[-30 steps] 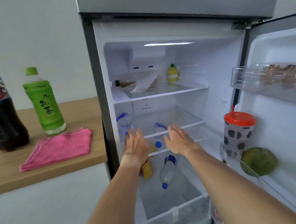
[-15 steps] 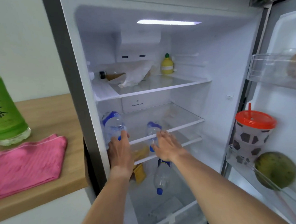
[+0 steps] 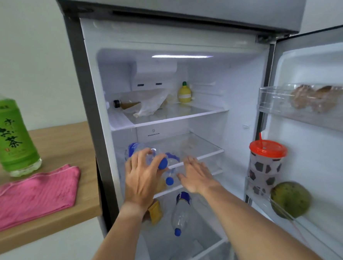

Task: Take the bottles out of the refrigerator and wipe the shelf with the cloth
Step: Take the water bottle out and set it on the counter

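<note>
left hand fingers (image 3: 146, 157): wrapped round the neck end of a clear plastic water bottle with a blue cap and blue label (image 3: 135, 150), so that's a proper grip. The cap pokes out past the fingertips toward the fridge opening.

left hand (image 3: 141, 178): at the left front edge of the middle glass shelf (image 3: 204, 148), where the bottle lies on its side.

right hand fingers (image 3: 190, 162): spread and flat, not holding anything.

right hand (image 3: 195, 176): just beside a second clear bottle with a blue cap (image 3: 170, 170); looks like it's touching it, but honestly can't tell from this angle.

second bottle: also lying down at the front edge of that middle shelf, right of the first one, cap hanging forward.

third clear bottle with a blue cap (image 3: 180, 213): down on the bottom level, on its side, cap toward the front, with a yellow packet (image 3: 154, 210) to its left.

top shelf: small yellow lemon-shaped squeeze bottle (image 3: 184, 93) at the back, crumpled clear plastic bag (image 3: 147, 103) to its left.

open door (image 3: 329, 160): soccer-pattern cup with a red lid and straw (image 3: 266, 164) in the lower rack, round green fruit (image 3: 290, 200) near it.

wooden counter (image 3: 67, 140): left of the fridge; folded pink cloth (image 3: 32, 192) near its front edge, green tea bottle with a green cap (image 3: 8, 129) standing just behind it.
</note>
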Available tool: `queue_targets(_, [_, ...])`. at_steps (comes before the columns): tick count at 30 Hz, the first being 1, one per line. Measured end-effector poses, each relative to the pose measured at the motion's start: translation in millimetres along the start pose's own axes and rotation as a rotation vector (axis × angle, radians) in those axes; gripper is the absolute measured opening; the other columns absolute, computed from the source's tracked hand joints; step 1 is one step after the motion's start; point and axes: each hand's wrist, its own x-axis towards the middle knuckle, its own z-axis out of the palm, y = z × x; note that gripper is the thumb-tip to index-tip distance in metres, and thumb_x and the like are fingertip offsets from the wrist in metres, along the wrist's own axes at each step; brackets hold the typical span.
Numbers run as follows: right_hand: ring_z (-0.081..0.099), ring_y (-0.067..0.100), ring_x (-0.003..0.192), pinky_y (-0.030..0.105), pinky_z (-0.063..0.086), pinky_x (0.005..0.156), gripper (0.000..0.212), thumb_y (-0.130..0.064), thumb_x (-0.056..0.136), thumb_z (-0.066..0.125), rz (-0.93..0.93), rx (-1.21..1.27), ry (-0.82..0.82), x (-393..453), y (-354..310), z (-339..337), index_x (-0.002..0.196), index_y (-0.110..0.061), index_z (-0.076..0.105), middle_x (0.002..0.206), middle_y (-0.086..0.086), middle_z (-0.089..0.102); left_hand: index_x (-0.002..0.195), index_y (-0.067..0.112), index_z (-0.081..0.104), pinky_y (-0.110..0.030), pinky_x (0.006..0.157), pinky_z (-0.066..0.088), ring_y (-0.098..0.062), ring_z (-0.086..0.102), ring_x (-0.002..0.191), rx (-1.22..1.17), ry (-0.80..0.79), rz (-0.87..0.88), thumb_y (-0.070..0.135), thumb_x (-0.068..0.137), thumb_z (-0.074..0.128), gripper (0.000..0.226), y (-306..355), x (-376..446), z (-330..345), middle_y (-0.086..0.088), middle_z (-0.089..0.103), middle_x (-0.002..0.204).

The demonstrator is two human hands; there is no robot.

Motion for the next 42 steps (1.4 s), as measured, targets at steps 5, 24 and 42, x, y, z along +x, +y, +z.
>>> queue_targets(5, [0.024, 0.029, 0.148, 0.045, 0.017, 0.121, 0.071, -0.050, 0.101, 0.039, 0.008, 0.011, 0.046, -18, 3, -26, 0.156, -0.009, 0.021, 0.161, 0.012, 0.026, 0.121, 0.022, 0.053, -0.055, 0.113, 0.032, -0.034, 0.043, 0.139, -0.364, 0.113, -0.146, 0.030, 0.090, 0.066, 0.035, 9, 25, -28, -0.004, 0.061, 0.134])
queue_targets(24, [0.004, 0.031, 0.154, 0.047, 0.007, 0.124, 0.075, -0.052, 0.102, 0.032, -0.065, 0.012, 0.162, -86, -57, -108, 0.160, -0.013, 0.004, 0.168, 0.012, 0.000, 0.112, 0.022, 0.057, -0.039, 0.083, 0.050, -0.023, 0.064, 0.089, -0.630, 0.381, -0.674, 0.043, 0.094, 0.049, 0.029, 47, 147, -201, 0.005, 0.069, 0.094])
queue_targets(42, [0.050, 0.032, 0.125, 0.046, 0.040, 0.103, 0.056, -0.047, 0.101, 0.037, -0.446, 0.123, 0.236, -112, -272, -145, 0.142, -0.009, 0.043, 0.136, 0.015, 0.054, 0.112, 0.023, 0.060, -0.042, 0.087, 0.045, -0.026, 0.064, 0.097, -0.096, 0.521, -0.802, 0.050, 0.092, 0.047, 0.037, -128, 157, -389, 0.004, 0.070, 0.099])
